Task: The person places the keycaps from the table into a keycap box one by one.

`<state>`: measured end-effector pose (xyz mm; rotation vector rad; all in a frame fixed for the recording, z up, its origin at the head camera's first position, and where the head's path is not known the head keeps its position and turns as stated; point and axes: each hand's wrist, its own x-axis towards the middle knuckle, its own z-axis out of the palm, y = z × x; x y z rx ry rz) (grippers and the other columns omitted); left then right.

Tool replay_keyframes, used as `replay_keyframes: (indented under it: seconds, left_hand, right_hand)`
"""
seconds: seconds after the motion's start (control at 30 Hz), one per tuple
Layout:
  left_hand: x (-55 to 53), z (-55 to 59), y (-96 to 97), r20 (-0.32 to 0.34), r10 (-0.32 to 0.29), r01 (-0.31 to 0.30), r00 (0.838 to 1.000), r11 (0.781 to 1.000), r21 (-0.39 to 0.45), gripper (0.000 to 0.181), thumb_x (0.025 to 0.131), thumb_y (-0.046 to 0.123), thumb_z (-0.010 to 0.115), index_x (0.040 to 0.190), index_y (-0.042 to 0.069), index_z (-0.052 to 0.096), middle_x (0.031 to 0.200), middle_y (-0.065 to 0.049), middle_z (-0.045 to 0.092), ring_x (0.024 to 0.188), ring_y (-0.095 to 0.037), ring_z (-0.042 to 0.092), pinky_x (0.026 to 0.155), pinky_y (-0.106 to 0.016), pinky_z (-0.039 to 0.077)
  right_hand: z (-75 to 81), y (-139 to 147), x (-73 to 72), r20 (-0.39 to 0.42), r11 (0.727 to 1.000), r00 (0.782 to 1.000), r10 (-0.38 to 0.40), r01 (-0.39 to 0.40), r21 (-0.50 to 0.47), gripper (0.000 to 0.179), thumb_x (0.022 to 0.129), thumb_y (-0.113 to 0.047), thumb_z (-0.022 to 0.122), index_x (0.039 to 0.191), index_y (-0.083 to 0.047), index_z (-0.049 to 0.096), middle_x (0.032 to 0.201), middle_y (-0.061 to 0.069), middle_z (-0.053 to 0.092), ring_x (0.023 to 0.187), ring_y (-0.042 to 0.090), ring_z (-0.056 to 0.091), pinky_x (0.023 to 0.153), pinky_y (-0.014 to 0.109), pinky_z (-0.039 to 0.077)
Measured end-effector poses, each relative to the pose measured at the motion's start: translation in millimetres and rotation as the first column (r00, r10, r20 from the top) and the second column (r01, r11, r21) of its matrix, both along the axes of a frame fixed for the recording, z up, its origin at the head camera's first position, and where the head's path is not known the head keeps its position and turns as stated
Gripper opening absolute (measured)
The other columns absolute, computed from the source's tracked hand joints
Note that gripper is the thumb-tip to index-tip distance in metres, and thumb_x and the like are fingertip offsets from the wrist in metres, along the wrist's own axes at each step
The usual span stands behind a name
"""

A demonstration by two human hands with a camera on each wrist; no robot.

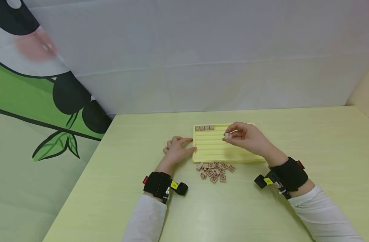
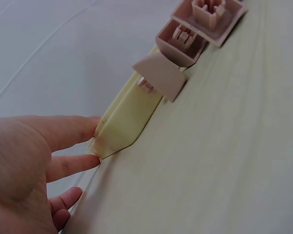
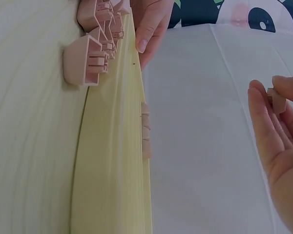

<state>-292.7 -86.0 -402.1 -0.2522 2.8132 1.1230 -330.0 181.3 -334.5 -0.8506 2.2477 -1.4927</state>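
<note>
Thumb and fingertips of my right hand (image 1: 249, 138) pinch a small pink keycap (image 1: 228, 135), raised over the yellow ridged tray (image 1: 214, 156). In the right wrist view this keycap (image 3: 279, 102) is seen from the side between thumb and fingers. My left hand (image 1: 176, 151) lies at the tray's left end, thumb and forefinger spread against its edge. The left wrist view has its fingertips touching the tray's end wall (image 2: 124, 119). Several keycaps (image 1: 204, 127) stand in a row in the tray's top left groove.
In front of the tray, several loose keycaps (image 1: 213, 179) lie scattered on the pale table (image 1: 202, 211), some face up and some tipped over. A white cloth backdrop (image 1: 202, 67) rises behind the table, with a panda print (image 1: 72, 94) at the left.
</note>
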Motion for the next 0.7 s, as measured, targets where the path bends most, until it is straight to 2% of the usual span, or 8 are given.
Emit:
replay_keyframes:
  seconds: [0.1, 0.2, 0.33, 0.43, 0.7]
  left_hand:
    - [0.8, -0.2, 0.0, -0.001, -0.008, 0.008, 1.000, 1.000, -0.005, 0.051, 0.084, 0.044, 0.066, 0.130, 0.022, 0.059, 0.139, -0.017, 0.036, 0.127, -0.038, 0.022, 0.097, -0.055, 0.014]
    - [2.1, -1.2, 0.4, -0.002, -0.015, 0.015, 1.000, 1.000, -0.012, 0.051, 0.084, 0.044, 0.065, 0.130, 0.022, 0.059, 0.139, -0.016, 0.036, 0.126, -0.037, 0.023, 0.097, -0.055, 0.014]
    - [5.2, -1.4, 0.2, -0.005, -0.020, 0.020, 1.000, 1.000, -0.015, 0.051, 0.085, 0.044, 0.065, 0.130, 0.022, 0.058, 0.139, -0.016, 0.036, 0.127, -0.037, 0.023, 0.098, -0.055, 0.014]
    - [7.4, -1.7, -1.3, -0.009, -0.018, 0.017, 1.000, 1.000, -0.010, 0.051, 0.084, 0.044, 0.065, 0.130, 0.021, 0.059, 0.139, -0.017, 0.036, 0.127, -0.038, 0.023, 0.098, -0.056, 0.013]
    - [11.9, -2.8, -5.8, -0.014, -0.025, 0.025, 1.000, 1.000, -0.008, 0.051, 0.084, 0.043, 0.066, 0.130, 0.021, 0.059, 0.139, -0.017, 0.036, 0.127, -0.038, 0.022, 0.098, -0.056, 0.013]
  right_hand:
    - [0.7, 1.4, 3.2, -0.028, 0.999, 0.999, -0.029, 0.030, 0.029, 0.023, 0.088, -0.005, 0.065, 0.110, 0.001, 0.060, 0.104, 0.016, 0.064, 0.091, 0.007, 0.065, 0.079, 0.025, 0.053]
    - [1.1, 3.3, 5.6, -0.136, 0.999, 0.991, -0.017, 0.022, 0.034, 0.018, 0.087, -0.007, 0.067, 0.105, -0.002, 0.063, 0.101, 0.010, 0.061, 0.094, 0.010, 0.062, 0.080, 0.026, 0.053]
    - [3.6, 4.0, 3.8, -0.265, 0.999, 0.964, 0.004, 0.010, 0.052, 0.013, 0.087, -0.008, 0.067, 0.100, -0.006, 0.065, 0.099, 0.006, 0.060, 0.094, 0.014, 0.060, 0.083, 0.029, 0.052]
    - [8.4, 2.9, -0.9, -0.288, 0.993, 0.958, -0.002, 0.035, 0.109, 0.015, 0.087, -0.010, 0.067, 0.101, -0.006, 0.065, 0.100, 0.007, 0.061, 0.092, 0.017, 0.059, 0.083, 0.033, 0.051]
    - [20.7, -8.0, -15.3, -0.286, 0.962, 0.958, 0.018, 0.062, 0.268, 0.019, 0.088, -0.014, 0.067, 0.105, -0.006, 0.065, 0.101, 0.009, 0.063, 0.090, 0.022, 0.060, 0.081, 0.037, 0.051]
